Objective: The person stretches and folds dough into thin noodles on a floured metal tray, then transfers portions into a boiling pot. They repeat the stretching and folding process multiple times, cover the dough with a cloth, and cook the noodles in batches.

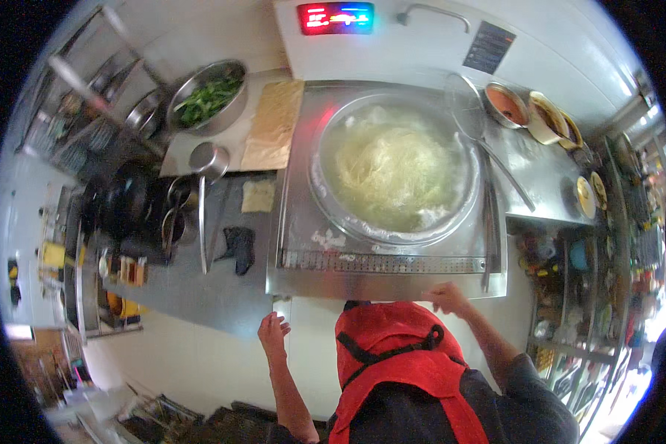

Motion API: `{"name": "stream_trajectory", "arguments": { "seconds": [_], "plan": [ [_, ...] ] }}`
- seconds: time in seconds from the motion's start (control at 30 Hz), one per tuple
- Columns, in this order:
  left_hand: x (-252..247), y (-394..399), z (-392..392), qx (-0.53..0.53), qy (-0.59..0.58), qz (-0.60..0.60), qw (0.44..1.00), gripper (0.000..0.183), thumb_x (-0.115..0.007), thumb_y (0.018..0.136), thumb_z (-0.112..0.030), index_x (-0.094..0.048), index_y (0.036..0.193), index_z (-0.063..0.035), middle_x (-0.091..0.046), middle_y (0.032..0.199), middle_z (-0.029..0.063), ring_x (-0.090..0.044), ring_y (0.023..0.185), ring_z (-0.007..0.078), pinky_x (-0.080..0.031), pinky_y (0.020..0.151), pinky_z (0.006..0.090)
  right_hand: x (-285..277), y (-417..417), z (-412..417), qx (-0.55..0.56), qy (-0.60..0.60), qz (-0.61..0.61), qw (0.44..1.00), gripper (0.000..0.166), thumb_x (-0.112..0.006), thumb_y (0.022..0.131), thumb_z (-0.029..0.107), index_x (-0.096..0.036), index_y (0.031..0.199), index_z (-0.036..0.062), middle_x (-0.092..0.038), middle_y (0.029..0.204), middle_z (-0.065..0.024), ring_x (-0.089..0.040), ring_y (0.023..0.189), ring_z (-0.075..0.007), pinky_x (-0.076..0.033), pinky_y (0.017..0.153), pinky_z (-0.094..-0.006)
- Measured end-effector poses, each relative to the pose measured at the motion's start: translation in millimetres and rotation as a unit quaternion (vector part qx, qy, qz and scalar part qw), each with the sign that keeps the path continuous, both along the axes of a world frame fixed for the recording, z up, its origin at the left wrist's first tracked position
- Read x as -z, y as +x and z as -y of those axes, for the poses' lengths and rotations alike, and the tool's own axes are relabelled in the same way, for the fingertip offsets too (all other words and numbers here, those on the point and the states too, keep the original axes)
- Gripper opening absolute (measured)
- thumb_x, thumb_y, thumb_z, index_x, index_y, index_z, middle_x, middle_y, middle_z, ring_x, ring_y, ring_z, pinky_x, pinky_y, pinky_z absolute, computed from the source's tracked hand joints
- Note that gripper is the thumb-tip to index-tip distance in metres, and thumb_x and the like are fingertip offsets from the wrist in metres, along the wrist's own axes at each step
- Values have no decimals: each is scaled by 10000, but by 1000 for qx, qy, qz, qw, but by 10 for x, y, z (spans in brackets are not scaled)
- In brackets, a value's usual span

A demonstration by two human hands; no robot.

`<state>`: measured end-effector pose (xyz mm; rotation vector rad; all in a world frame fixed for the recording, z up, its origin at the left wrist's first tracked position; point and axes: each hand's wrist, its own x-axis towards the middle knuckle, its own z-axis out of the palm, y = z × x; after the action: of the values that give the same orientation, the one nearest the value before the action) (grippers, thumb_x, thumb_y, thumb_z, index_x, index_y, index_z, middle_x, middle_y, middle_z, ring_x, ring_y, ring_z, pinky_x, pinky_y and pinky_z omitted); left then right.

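Observation:
My left hand [273,333] is raised to the left of my red apron [388,327], fingers loosely bent and apart, with nothing seen in it. Close to the front edge of the steel noodle cooker [377,286], my right hand [448,298] has partly curled fingers and no visible object in its grasp. Pale noodles [386,161] lie in cloudy, bubbling water inside the large round pot [317,183]. A wire-mesh strainer [466,102] leans over the pot's right rim. Long thin sticks [488,233], probably cooking chopsticks, rest along the cooker's right side.
Left of the cooker are a steel bowl of leafy greens [211,100], a long-handled ladle [208,161], a dark cloth [238,250] and a tan board [272,125]. At right stand a bowl of red sauce [506,104] and a white tub [546,116]. A wall faucet [438,12] juts out behind.

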<state>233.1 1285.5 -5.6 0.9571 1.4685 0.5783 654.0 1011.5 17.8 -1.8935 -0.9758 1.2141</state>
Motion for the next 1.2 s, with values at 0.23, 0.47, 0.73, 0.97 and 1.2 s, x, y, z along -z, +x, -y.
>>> {"name": "stream_trajectory", "arguments": {
  "seconds": [0.23,0.47,0.73,0.97,1.2],
  "plan": [
    [61,-903,2330,-171,18,-5,985,381,-579,936,-252,-544,1224,-5,-637,1024,142,-655,773,207,-553,658,309,89,-1075,-790,-339,-67,-68,936,228,-638,861,214,-688,997,37,-673,733,-63,-639,590,-148,-517,519,-294],
    [106,-1214,5757,-380,-34,-101,919,355,-582,939,-309,-599,1165,-36,-674,926,95,-646,725,153,-524,593,301,25,-2427,34,-502,-69,-64,860,316,-581,917,265,-688,1007,-18,-646,679,-74,-560,484,-131,-451,449,-269],
    [-160,-1588,8389,-585,-75,-325,739,368,-600,864,-321,-655,1072,-23,-682,973,205,-661,939,320,-517,808,394,55,-3972,1593,-710,-195,-66,673,301,-586,918,224,-654,1050,-38,-673,731,-121,-641,583,-170,-529,548,-268],
    [218,-2078,10961,-666,-165,-413,599,503,-705,790,-251,-544,1209,-22,-611,1117,223,-585,1047,378,-479,881,439,113,-5277,2955,-822,-177,-25,540,325,-591,937,240,-630,1091,-43,-687,809,-136,-657,637,-168,-537,585,-285],
    [273,-3028,12433,-587,-179,-562,555,708,-788,697,-229,-436,1274,-19,-442,1310,210,-413,1239,392,-385,999,458,-31,-6353,4676,-835,-205,-37,508,271,-565,957,197,-628,1088,-31,-681,825,-106,-648,685,-144,-532,611,-274]
  ]
}}
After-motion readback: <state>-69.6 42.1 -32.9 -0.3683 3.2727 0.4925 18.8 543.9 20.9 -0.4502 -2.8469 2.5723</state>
